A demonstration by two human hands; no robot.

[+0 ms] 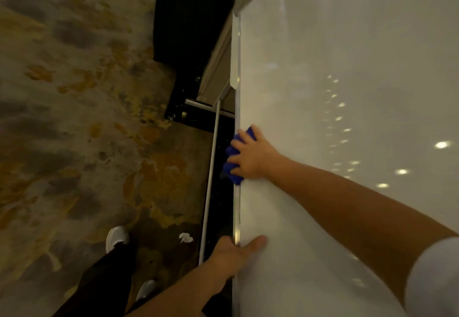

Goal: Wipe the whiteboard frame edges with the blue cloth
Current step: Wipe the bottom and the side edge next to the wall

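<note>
The whiteboard (335, 93) fills the right half of the view, seen steeply from above. Its silver frame edge (237, 205) runs top to bottom along its left side. My right hand (250, 157) presses a bunched blue cloth (231, 162) against that edge about midway down, fingers wrapped over the cloth. Lower down, my left hand (233, 254) grips the same edge, thumb lying on the white surface and fingers curled behind the frame.
A thin white pole (210, 180) of the stand runs beside the frame. Patterned brown and grey carpet (74, 118) covers the floor at left. A crumpled white scrap (185, 237) lies near my white shoes (116, 238). Dark furniture (188, 43) stands beyond.
</note>
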